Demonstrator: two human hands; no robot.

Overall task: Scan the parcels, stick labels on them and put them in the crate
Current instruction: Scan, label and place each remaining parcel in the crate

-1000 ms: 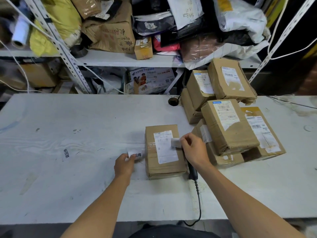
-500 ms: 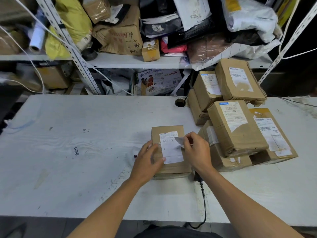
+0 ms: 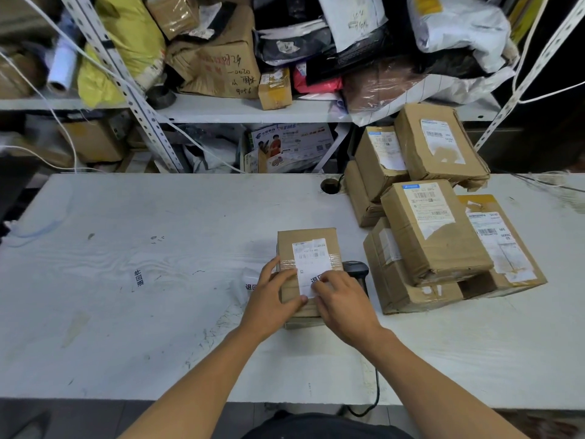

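Count on the surface (image 3: 126,312): seven brown cardboard parcels. One parcel (image 3: 308,248) lies alone under my two hands, left hand (image 3: 272,304) and right hand (image 3: 345,304). Six more form the stack (image 3: 437,229) at the right. One handheld scanner (image 3: 356,268), one cable. Two loose printed labels: one label (image 3: 139,278) at left, one label (image 3: 251,285) beside my left hand.

My left hand (image 3: 272,299) and right hand (image 3: 343,304) are bare, no gloves, rings or watch. Behind them my forearms are uncovered, sleeveless to the frame's edge. Dark clothing (image 3: 319,427) shows below, between my arms.
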